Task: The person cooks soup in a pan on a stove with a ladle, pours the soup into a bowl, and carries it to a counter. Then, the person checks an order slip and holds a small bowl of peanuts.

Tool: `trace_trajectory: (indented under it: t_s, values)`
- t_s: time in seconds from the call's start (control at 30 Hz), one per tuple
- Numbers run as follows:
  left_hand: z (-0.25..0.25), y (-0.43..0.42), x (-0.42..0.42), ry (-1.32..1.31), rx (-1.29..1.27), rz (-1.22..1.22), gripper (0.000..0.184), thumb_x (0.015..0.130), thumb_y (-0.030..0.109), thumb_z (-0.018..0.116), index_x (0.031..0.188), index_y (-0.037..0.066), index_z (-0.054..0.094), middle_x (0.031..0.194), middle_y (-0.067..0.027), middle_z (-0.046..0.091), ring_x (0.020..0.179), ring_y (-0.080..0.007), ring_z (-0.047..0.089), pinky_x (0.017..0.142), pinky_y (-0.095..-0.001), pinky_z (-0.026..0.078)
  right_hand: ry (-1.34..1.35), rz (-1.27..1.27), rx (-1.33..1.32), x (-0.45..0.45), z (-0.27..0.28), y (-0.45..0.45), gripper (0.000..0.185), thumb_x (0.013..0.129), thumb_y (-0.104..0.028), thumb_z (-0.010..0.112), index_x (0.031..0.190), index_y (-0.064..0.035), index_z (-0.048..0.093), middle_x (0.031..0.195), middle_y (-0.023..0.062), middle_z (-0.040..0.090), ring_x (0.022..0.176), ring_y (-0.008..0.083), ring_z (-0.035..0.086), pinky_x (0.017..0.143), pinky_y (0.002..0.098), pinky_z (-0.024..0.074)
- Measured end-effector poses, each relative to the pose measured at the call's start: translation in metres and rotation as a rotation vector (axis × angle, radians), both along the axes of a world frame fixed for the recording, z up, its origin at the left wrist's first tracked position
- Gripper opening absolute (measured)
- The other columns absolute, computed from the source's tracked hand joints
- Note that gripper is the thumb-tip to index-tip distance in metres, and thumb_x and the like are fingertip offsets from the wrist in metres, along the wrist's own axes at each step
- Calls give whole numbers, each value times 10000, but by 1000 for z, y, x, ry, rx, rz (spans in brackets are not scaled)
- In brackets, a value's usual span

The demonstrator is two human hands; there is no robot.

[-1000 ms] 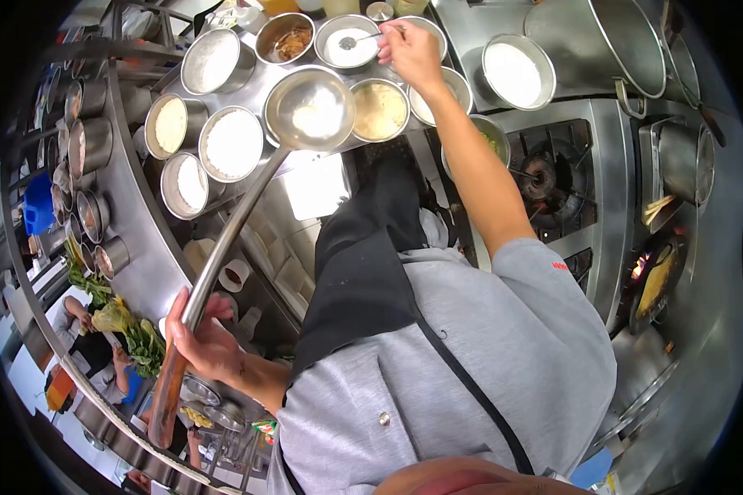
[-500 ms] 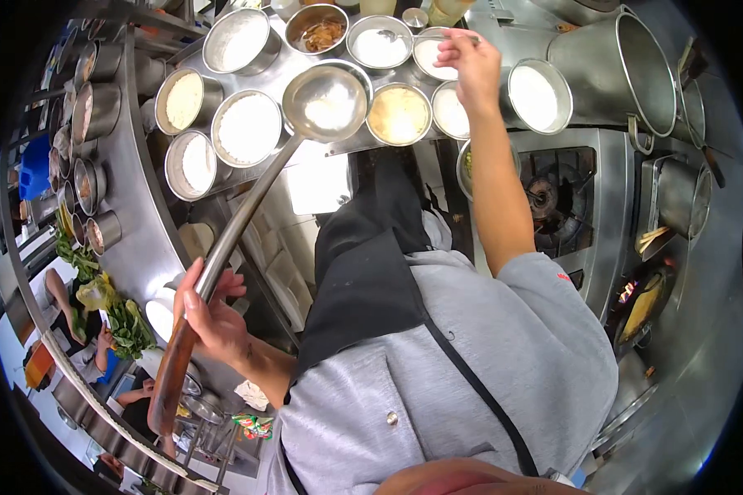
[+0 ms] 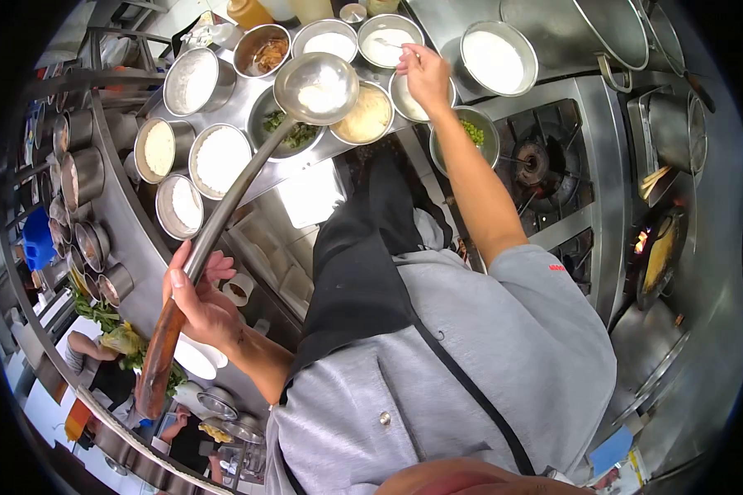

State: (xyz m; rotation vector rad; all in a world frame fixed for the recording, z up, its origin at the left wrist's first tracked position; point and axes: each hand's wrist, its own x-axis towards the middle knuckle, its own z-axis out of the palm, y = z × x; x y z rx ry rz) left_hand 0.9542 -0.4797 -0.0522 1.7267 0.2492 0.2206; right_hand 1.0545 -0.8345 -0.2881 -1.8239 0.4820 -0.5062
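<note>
While gripping the ladle [image 3: 239, 190] over greens [image 3: 302, 135] with the left hand [image 3: 200, 301], shifted along! Now pinching the spoon [image 3: 394, 44] in the right hand [image 3: 428, 78] at the next white-filled bowl [image 3: 366, 55], apparently onto another ingredient [image 3: 377, 49].

A grey stainless-steel counter [image 3: 246, 103] carries a close cluster of round silver metal bowls, among them one with white contents [image 3: 364, 52], one with brown pieces [image 3: 238, 59], one with dark green leafy pieces [image 3: 254, 124] and one with pale beige contents [image 3: 388, 124]. On the left, a long grey steel bench [image 3: 144, 264] bears deep round metal pots [image 3: 95, 157]; on the right, a silver steel gas range [image 3: 600, 177] carries square black iron grates [image 3: 557, 159].
</note>
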Motion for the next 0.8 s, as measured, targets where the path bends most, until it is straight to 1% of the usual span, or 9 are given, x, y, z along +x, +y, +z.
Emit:
trace_trajectory:
  t_s: [0.1, 0.2, 0.5, 0.6, 0.63, 0.7, 0.73, 0.77, 0.8]
  values:
    - [1, -1, -3, -21, 36, -20, 451, 943, 279, 460, 1098, -132, 561, 758, -249, 645, 581, -256, 635, 525, -294, 526, 22, -6, 213, -9, 4, 16, 225, 945, -126, 528, 995, 69, 628, 764, 135, 652, 624, 170, 656, 576, 286, 550]
    - [-3, -3, -3, -29, 19, -40, 433, 940, 258, 471, 1094, -136, 563, 761, -252, 645, 583, -260, 638, 521, -300, 530, -111, -179, 696, -24, 2, 11, 214, 949, -103, 497, 1015, 94, 550, 763, 147, 619, 611, 208, 626, 581, 323, 572]
    - [-9, -29, 15, -31, -38, -154, 385, 935, 221, 511, 1083, -125, 591, 752, -205, 651, 575, -236, 630, 529, -301, 524, -341, -209, 848, -66, 92, -9, 215, 937, -66, 488, 1050, 108, 542, 774, 151, 608, 632, 189, 607, 601, 340, 583]
    - [-14, -46, 25, -38, -47, -221, 336, 947, 196, 521, 1084, -99, 604, 733, -179, 653, 570, -215, 622, 540, -302, 520, -240, -156, 479, -59, 98, -11, 274, 945, -137, 519, 1088, 91, 571, 760, 143, 621, 605, 166, 599, 555, 307, 552]
    - [-14, -50, 26, -46, -50, -222, 336, 947, 196, 521, 1084, -99, 604, 733, -179, 653, 570, -215, 622, 540, -302, 520, -248, -154, 476, -49, 91, -16, 274, 945, -137, 519, 1088, 91, 571, 760, 143, 621, 605, 166, 599, 555, 307, 552]
    - [-14, -57, 29, 27, -61, -201, 380, 940, 254, 514, 1083, -85, 610, 744, -191, 645, 578, -222, 622, 546, -307, 513, 238, -24, 134, -33, 83, -26, 344, 899, -205, 595, 1124, 54, 580, 788, 161, 625, 664, 232, 613, 626, 343, 538]
    - [-13, -56, 28, 9, -50, -196, 390, 944, 262, 504, 1078, -90, 605, 745, -188, 647, 578, -221, 625, 537, -308, 513, 315, -23, -438, -29, 83, -31, 458, 820, -274, 672, 1157, 22, 580, 920, 192, 621, 871, 311, 603, 762, 393, 507]
    - [-13, -51, 26, -1, -53, -195, 390, 944, 262, 504, 1078, -90, 605, 745, -188, 647, 578, -221, 625, 537, -308, 513, 305, -25, -442, -18, 84, -36, 458, 820, -274, 672, 1157, 22, 580, 920, 192, 621, 871, 311, 603, 762, 393, 507]
    - [-12, -44, 23, 0, -66, -173, 402, 944, 272, 498, 1078, -92, 601, 746, -189, 648, 577, -221, 627, 530, -306, 513, 271, -83, -667, -4, 89, -37, 480, 790, -277, 693, 1160, 9, 583, 988, 196, 607, 970, 332, 561, 818, 414, 483]
